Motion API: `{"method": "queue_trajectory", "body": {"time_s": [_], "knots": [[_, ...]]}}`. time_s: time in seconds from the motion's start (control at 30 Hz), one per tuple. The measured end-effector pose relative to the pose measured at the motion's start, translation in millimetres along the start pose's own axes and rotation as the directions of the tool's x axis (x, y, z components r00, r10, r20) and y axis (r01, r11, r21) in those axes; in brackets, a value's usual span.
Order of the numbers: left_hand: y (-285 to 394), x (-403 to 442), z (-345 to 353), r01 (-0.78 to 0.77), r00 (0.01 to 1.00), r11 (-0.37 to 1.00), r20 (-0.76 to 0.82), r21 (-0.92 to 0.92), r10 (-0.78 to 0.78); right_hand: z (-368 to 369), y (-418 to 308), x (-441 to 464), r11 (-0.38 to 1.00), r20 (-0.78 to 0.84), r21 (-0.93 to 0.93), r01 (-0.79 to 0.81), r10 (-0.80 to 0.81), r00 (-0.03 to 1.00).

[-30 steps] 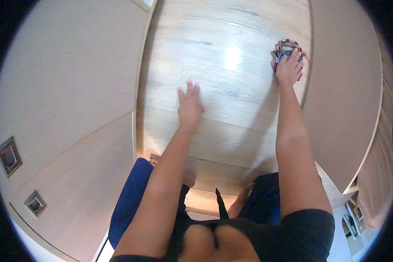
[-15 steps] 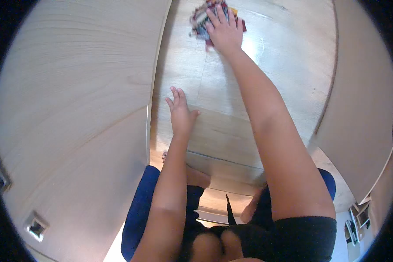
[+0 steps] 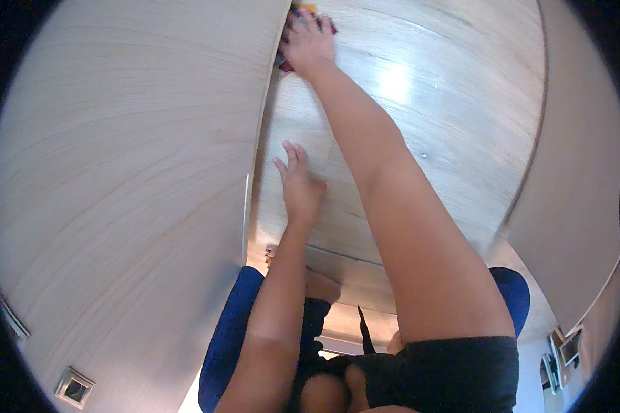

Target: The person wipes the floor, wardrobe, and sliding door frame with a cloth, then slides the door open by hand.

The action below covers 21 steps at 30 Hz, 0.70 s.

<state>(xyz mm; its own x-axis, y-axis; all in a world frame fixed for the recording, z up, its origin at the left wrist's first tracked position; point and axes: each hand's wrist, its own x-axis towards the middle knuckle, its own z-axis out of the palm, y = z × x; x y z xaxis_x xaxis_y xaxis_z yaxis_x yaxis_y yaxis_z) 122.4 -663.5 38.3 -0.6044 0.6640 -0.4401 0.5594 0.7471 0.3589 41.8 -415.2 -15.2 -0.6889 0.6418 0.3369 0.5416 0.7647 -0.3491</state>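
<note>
A crumpled multicoloured cloth (image 3: 286,65) lies on the pale wood-grain surface (image 3: 461,124), pushed against the foot of the tall panel at the left. My right hand (image 3: 311,47) is on top of it at the far end, fingers bent over the cloth and pressing it down. Much of the cloth is hidden under this hand. Nearer to me, my left hand (image 3: 300,184) is open and holds nothing. Its fingers are apart and point forward, close to the left panel; whether the palm touches the surface I cannot tell.
A tall wood-grain panel (image 3: 138,158) with metal-framed fittings (image 3: 74,387) stands along the left. On the right runs another pale panel (image 3: 579,158). A small patterned item (image 3: 271,253), too small to name, shows beside my left forearm. My blue-clad knees (image 3: 234,330) are at the bottom.
My right hand has slid the cloth leftward across the surface, up to the left panel. My left hand stays open, slightly shifted in view as the camera has turned a little.
</note>
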Motion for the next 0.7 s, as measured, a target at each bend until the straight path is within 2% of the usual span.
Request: {"method": "queue_trajectory", "body": {"time_s": [0.07, 0.1, 0.13, 0.17, 0.23, 0.27, 0.3, 0.33, 0.37, 0.43, 0.5, 0.53, 0.57, 0.6, 0.63, 0.7], "knots": [[3, 3, -1, 0.029, 0.999, 0.999, 0.018, -0.019, -0.029, 5, -13, -3, 0.986, 0.055, -0.148, -0.079, 0.088, 0.995], [-3, 2, 3, -0.027, 1.000, 1.000, -0.007, -0.009, 0.026, 2, -36, -12, 0.915, 0.294, -0.404, 0.019, 0.110, 0.949], [-10, 3, 8, -0.086, 0.996, 0.996, -0.031, 0.002, 0.086, -5, -59, -23, 0.781, 0.497, -0.600, 0.175, 0.193, 0.846], [-22, 7, 23, -0.086, 0.996, 0.996, -0.027, 0.006, 0.086, -5, -70, -43, 0.783, 0.499, -0.598, 0.172, 0.196, 0.844], [-36, 15, 41, -0.119, 0.975, 0.989, -0.198, -0.093, 0.099, 11, -90, -88, 0.917, 0.530, -0.199, 0.346, -0.196, 0.825], [-34, 15, 40, -0.135, 0.962, 0.984, -0.252, -0.117, 0.102, 8, -98, -100, 0.905, 0.478, 0.017, 0.426, -0.382, 0.791], [-12, 8, 32, 0.063, 0.937, 0.974, -0.322, -0.219, -0.133, -6, -96, -102, 0.906, 0.476, 0.022, 0.422, -0.380, 0.793], [-1, 5, 32, 0.245, 0.855, 0.907, -0.366, -0.342, -0.369, -19, -85, -105, 0.853, 0.554, 0.081, 0.515, -0.468, 0.689], [1, 3, 30, 0.250, 0.853, 0.905, -0.365, -0.345, -0.374, -35, -73, -111, 0.792, 0.619, 0.153, 0.592, -0.543, 0.567], [-8, 9, 29, 0.321, 0.925, 0.942, -0.178, -0.098, -0.334, -44, -42, -139, 0.883, 0.347, 0.253, 0.395, -0.464, 0.815], [-5, 11, 25, 0.353, 0.924, 0.934, -0.133, -0.055, -0.358, -72, 0, -155, 0.966, 0.368, 0.186, 0.181, -0.240, 0.898], [-5, 10, 24, 0.386, 0.918, 0.922, -0.091, -0.016, -0.386, -96, 17, -162, 0.998, 0.449, 0.034, 0.057, -0.067, 0.891], [-1, 11, 19, 0.387, 0.918, 0.922, -0.092, -0.016, -0.386, -105, 41, -176, 0.985, 0.419, -0.172, 0.033, 0.043, 0.907], [5, 11, 12, 0.411, 0.911, 0.911, -0.051, 0.019, -0.410, -114, 60, -184, 0.977, 0.359, -0.195, -0.086, 0.153, 0.921], [7, 10, 8, 0.434, 0.901, 0.899, -0.008, 0.054, -0.434, -123, 70, -183, 0.935, 0.383, -0.299, -0.188, 0.298, 0.874], [5, 10, 9, 0.441, 0.897, 0.894, -0.018, 0.079, -0.441, -121, 91, -181, 0.874, 0.186, -0.310, -0.375, 0.442, 0.877]]}}
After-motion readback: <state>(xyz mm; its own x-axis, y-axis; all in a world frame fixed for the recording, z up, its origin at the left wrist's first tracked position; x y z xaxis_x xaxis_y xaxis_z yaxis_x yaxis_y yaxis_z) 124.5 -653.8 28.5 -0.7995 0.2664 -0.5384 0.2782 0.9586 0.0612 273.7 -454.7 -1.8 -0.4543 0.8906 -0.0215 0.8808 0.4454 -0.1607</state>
